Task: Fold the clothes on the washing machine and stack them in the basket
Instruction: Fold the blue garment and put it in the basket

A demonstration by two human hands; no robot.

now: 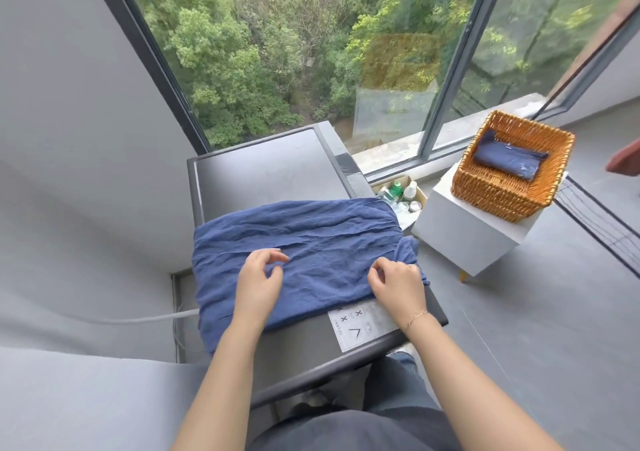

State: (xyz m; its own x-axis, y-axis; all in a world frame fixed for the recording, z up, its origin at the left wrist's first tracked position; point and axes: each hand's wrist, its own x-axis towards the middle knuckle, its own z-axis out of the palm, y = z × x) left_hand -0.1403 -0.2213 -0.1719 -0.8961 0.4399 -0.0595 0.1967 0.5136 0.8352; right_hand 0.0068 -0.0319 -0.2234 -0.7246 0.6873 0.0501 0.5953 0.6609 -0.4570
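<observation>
Both hands low at the washing machine's [263, 170] near edge: left hand [258, 282] and right hand [398, 282] hover over the blue garment [311, 239], fingers loosely curled, holding nothing. Thin, crinkled, limp cloth spreads across the lid, spilling over its left and right edges; best pinched at corners or hem. Beyond, right, the wicker basket [491, 191] already holds one folded blue piece [507, 160].

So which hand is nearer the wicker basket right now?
Right. The right hand rests on the blue cloth near its right edge, the side facing the wicker basket; the left hand is mid-cloth, farther away.
</observation>
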